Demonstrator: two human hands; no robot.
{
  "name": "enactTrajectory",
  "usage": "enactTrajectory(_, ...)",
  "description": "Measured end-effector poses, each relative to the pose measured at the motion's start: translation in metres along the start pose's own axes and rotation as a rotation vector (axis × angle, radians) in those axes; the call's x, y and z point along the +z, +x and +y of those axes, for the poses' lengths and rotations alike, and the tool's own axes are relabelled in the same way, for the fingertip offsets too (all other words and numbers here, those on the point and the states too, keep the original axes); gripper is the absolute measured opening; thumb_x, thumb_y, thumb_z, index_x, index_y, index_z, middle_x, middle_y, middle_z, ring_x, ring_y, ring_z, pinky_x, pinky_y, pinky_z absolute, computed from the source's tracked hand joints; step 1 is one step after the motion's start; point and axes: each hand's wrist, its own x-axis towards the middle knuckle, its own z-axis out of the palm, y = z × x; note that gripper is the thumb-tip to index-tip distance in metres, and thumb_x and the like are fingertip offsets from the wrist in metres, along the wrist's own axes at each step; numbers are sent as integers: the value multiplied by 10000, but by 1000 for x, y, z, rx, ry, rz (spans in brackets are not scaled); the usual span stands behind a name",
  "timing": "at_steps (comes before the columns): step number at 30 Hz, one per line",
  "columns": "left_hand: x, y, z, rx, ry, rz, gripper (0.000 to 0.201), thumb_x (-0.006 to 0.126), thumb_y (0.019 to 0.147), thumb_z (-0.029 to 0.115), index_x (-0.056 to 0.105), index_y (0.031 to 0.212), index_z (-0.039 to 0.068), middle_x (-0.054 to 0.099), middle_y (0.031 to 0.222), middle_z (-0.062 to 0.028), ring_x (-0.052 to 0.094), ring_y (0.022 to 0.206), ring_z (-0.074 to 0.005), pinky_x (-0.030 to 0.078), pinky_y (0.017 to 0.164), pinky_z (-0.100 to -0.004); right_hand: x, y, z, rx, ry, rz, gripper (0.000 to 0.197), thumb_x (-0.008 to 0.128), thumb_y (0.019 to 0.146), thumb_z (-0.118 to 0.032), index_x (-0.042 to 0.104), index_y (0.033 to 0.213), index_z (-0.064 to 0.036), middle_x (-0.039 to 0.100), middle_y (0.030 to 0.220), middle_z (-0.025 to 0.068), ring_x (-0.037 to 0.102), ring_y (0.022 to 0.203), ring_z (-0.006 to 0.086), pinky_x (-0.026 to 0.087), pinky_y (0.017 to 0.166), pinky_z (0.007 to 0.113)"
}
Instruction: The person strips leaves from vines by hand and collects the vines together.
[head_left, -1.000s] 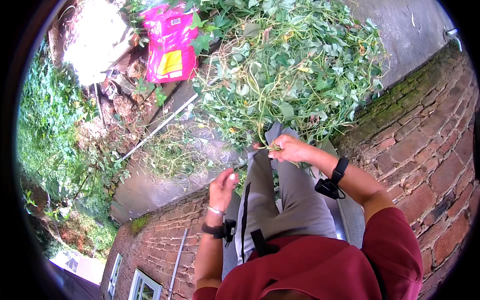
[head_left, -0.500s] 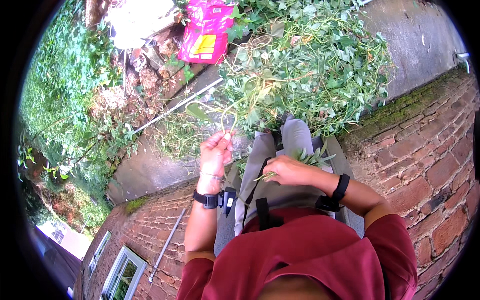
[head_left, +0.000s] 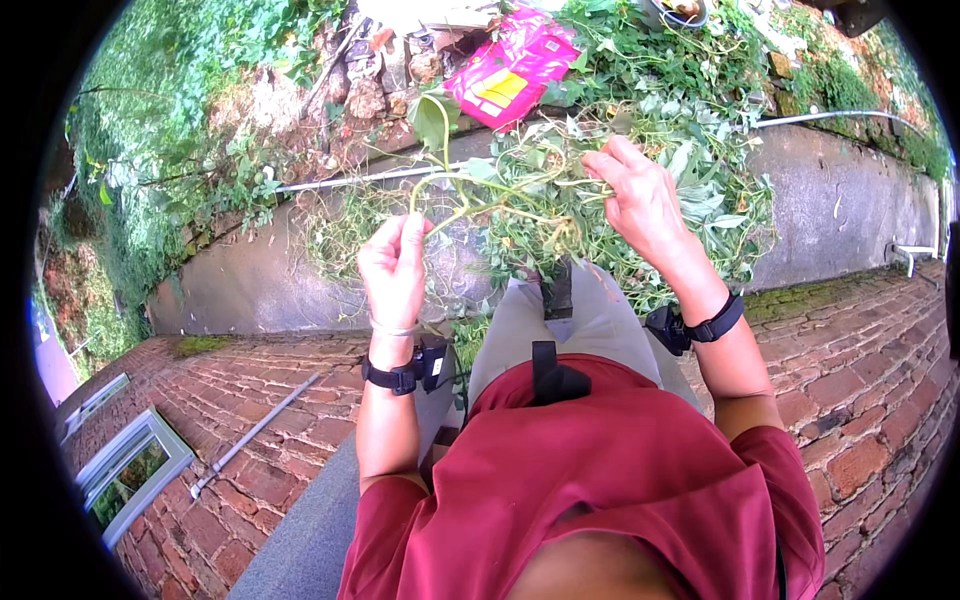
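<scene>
My left hand (head_left: pixel 393 265) pinches the lower end of a pale green vine stem (head_left: pixel 446 178) between thumb and fingers. A large leaf (head_left: pixel 432 118) stands up from this vine, and its branches spread to the right. Up and to the right, my right hand (head_left: pixel 640 198) is closed on thin stems. A bunch of leafy sprigs (head_left: pixel 703 200) shows beside that hand, though the palm hides how it is gripped. Beneath both hands lies a big heap of cut vines (head_left: pixel 610 245) with leaves and tangled stems, just beyond my knees.
A bright pink bag (head_left: pixel 515 70) with a yellow patch lies behind the heap. A pale pipe (head_left: pixel 375 178) runs along the concrete strip (head_left: pixel 250 270). Brick wall (head_left: pixel 840 400) stands on both sides of me. Stones and greenery fill the far left; a round container (head_left: pixel 680 12) sits at the top.
My right hand has risen from my lap to the far right, near the vine's branches. My left hand still pinches the vine, now held more stretched out. The view has turned.
</scene>
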Motion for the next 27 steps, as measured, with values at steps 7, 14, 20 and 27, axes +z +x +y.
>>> enactTrajectory(7,-134,-7,80,174,-158,201,245,596,987,199,701,859,18,444,614,110,303,532,11,184,482,-204,21,26,-44,-22,58,-107,259,636,740,62,691,969,-46,570,834,121,620,782,315,501,679,418)
enactTrajectory(14,-116,-20,82,124,-617,-162,262,566,999,198,653,908,-31,347,525,91,254,451,-21,211,452,-214,95,57,-105,10,838,-745,468,767,780,-117,661,1235,-147,681,1153,71,637,1039,184,495,929,355)
enactTrajectory(20,-115,11,47,64,-496,76,271,566,998,243,658,1110,14,469,590,55,434,503,-72,373,505,-218,82,22,-155,300,674,-922,225,722,883,-247,733,1026,-75,672,786,-12,580,719,77,475,687,271)
enactTrajectory(27,-93,-4,-2,109,124,80,402,630,954,338,643,1114,-30,673,808,-41,609,693,-123,487,630,-280,61,10,-147,282,648,-547,202,687,911,-197,728,996,-18,680,752,19,572,664,84,472,618,287)
